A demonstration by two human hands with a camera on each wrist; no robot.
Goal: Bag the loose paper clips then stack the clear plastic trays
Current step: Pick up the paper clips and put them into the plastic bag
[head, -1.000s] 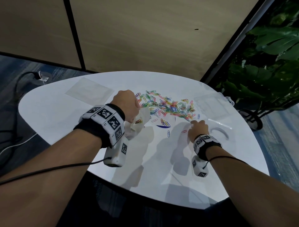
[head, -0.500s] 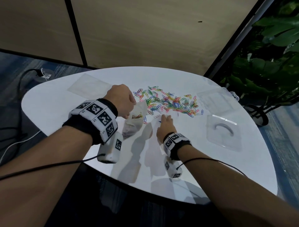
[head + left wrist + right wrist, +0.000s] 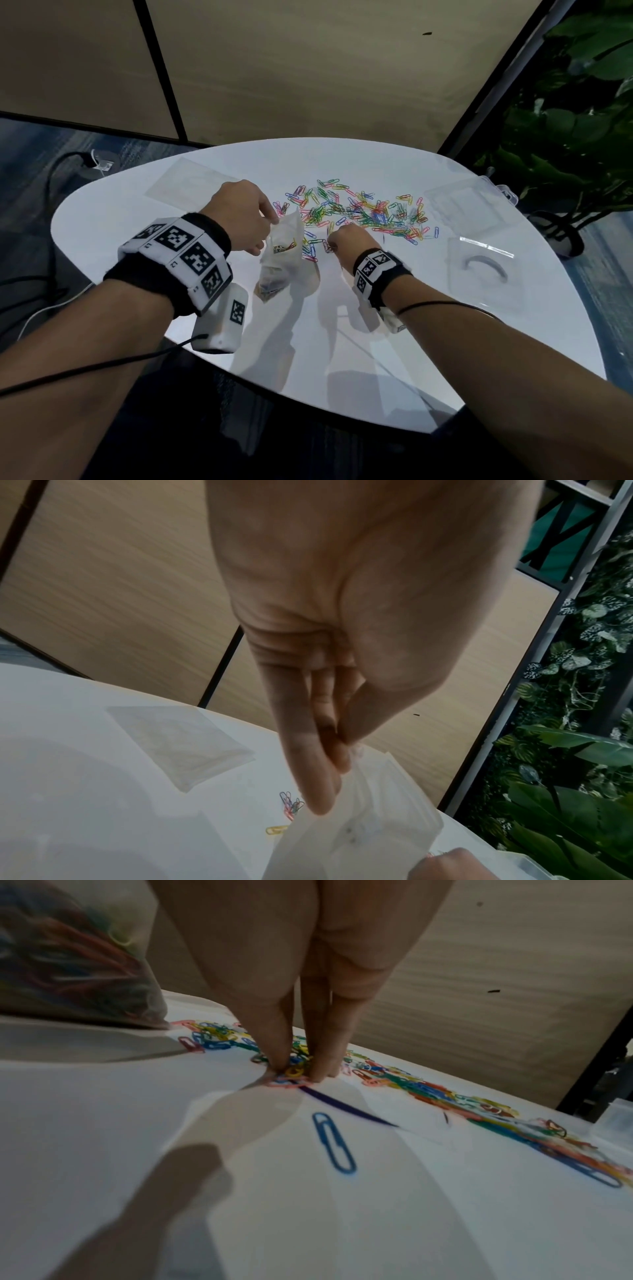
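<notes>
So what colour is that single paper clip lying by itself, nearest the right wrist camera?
Blue. The lone paper clip shows best in the right wrist view.

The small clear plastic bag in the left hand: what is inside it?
The small clear plastic bag held by the left hand contains coloured paper clips, piled at its bottom. Their number cannot be counted through the creased plastic.

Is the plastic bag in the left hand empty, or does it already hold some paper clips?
Partly filled: coloured paper clips show through the plastic bag, pinched by the left hand.
</notes>
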